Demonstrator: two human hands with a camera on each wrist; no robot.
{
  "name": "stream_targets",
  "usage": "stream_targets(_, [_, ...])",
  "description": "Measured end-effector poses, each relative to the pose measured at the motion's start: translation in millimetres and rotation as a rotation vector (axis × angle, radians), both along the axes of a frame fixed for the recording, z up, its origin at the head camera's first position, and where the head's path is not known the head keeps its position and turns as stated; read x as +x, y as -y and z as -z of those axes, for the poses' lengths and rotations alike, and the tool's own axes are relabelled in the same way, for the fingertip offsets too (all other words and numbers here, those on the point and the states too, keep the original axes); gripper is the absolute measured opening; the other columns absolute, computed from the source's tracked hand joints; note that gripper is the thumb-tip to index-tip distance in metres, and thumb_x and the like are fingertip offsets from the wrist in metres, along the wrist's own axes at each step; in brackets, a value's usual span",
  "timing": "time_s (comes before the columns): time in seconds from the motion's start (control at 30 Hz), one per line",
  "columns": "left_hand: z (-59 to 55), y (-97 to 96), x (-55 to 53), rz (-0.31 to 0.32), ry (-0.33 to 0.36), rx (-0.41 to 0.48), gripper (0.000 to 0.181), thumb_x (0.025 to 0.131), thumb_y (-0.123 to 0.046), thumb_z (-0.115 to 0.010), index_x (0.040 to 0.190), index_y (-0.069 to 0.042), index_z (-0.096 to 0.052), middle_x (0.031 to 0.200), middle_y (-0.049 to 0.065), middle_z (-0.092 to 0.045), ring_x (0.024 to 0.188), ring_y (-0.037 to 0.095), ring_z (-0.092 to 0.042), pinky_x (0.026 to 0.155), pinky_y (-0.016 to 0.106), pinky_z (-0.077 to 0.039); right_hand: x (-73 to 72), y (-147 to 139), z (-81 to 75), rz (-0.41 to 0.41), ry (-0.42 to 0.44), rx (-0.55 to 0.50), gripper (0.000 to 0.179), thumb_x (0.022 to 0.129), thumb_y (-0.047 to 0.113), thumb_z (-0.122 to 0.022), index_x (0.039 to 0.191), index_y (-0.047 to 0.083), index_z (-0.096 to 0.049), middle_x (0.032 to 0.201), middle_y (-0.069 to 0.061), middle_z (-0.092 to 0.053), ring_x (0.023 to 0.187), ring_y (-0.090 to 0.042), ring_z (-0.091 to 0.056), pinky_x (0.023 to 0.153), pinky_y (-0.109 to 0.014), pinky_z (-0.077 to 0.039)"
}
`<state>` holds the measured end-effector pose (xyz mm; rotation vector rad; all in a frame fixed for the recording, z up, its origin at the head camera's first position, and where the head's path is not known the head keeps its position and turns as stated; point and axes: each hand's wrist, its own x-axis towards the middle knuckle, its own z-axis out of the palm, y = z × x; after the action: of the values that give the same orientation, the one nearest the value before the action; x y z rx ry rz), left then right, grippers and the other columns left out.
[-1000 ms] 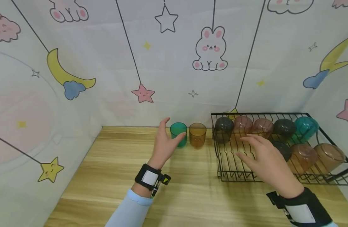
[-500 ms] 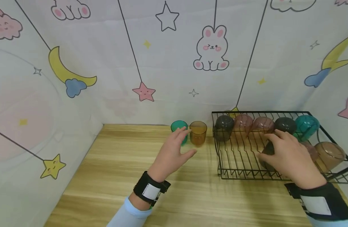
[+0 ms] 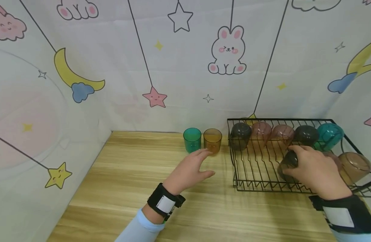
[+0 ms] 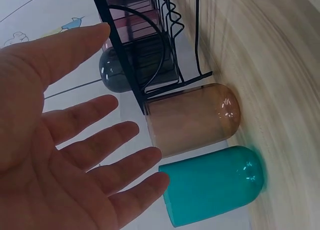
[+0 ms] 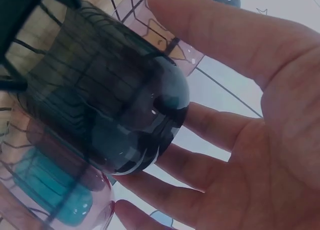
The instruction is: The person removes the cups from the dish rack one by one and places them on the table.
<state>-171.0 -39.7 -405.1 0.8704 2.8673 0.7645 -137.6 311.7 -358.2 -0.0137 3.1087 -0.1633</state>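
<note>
In the head view my right hand (image 3: 320,171) has thumb and fingers around an upside-down dark grey clear cup (image 3: 289,163) in the front row of a black wire rack (image 3: 249,187). The right wrist view shows the cup's rounded base (image 5: 165,99) toward the palm, thumb on one side, fingers on the other. My left hand (image 3: 187,173) hovers over the table with fingers spread and nothing held. Just beyond its fingertips stand an amber cup (image 3: 212,139) and a green cup (image 3: 192,139), both upright.
Along the rack's back row sit upside-down cups: a dark grey one (image 3: 241,136), two pink ones, another dark grey one (image 3: 306,135) and a teal one (image 3: 330,134). A brownish cup (image 3: 355,166) is at front right. A cartoon-printed cloth (image 3: 173,67) hangs behind the wooden table (image 3: 137,168).
My right hand has moved right and down onto the dark grey cup, and its fingers have closed around it. My left hand has drawn back from the green cup and shifted right.
</note>
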Motion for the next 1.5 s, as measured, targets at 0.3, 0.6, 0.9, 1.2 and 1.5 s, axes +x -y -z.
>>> stream_targets(0.3, [6.4, 3.5, 1.0, -0.025, 0.042, -0.004, 0.063, 0.085, -0.045, -0.065, 0.139, -0.02, -0.043, 0.146, 0.004, -0.041, 0.133, 0.021, -0.041, 0.105, 0.039, -0.041, -1.9, 5, -1.4, -0.017, 0.047, -0.004, 0.089, 0.057, 0.027, -0.087, 0.131, -0.003, -0.046, 0.126, -0.036, -0.046, 0.099, -0.053, -0.052, 0.066, -0.066, -0.041])
stream_targets(0.6, [6.2, 5.8, 4.4, -0.031, 0.034, 0.002, 0.063, 0.085, -0.045, -0.065, 0.138, -0.018, -0.044, 0.144, 0.002, -0.044, 0.132, 0.019, -0.042, 0.105, 0.037, -0.04, -6.7, 13, -7.0, -0.059, 0.114, -0.058, 0.065, 0.07, -0.006, -0.061, 0.133, 0.003, -0.047, 0.123, -0.033, -0.048, 0.064, -0.027, -0.048, 0.04, -0.029, -0.031])
stream_targets(0.9, [5.4, 8.1, 4.1, -0.05, 0.041, 0.004, 0.063, 0.085, -0.048, -0.063, 0.137, -0.018, -0.045, 0.141, 0.001, -0.046, 0.129, 0.018, -0.045, 0.102, 0.036, -0.043, -8.8, 13, -8.5, -0.075, 0.092, 0.008, 0.058, 0.07, -0.003, -0.065, 0.126, 0.009, -0.056, 0.113, -0.03, -0.054, 0.067, -0.028, -0.053, 0.04, -0.031, -0.036])
stream_targets(1.2, [4.0, 5.8, -0.3, -0.142, 0.089, 0.086, 0.062, 0.085, -0.046, -0.065, 0.135, -0.014, -0.048, 0.139, 0.004, -0.049, 0.128, 0.019, -0.047, 0.101, 0.037, -0.044, -0.2, 12, -19.6, -0.048, -0.047, -0.01, 0.07, 0.059, 0.013, -0.081, 0.124, 0.008, -0.055, 0.112, -0.032, -0.052, 0.087, -0.052, -0.056, 0.048, -0.054, -0.046])
stream_targets(1.5, [3.7, 10.0, -5.3, -0.185, 0.256, 0.362, 0.052, 0.084, -0.045, -0.066, 0.128, -0.02, -0.053, 0.133, -0.001, -0.055, 0.123, 0.024, -0.051, 0.097, 0.042, -0.046, 11.4, 33, -34.1, -0.085, -0.271, -0.094, 0.078, 0.061, 0.024, -0.087, 0.129, 0.014, -0.051, 0.12, -0.029, -0.05, 0.094, -0.051, -0.055, 0.062, -0.061, -0.048])
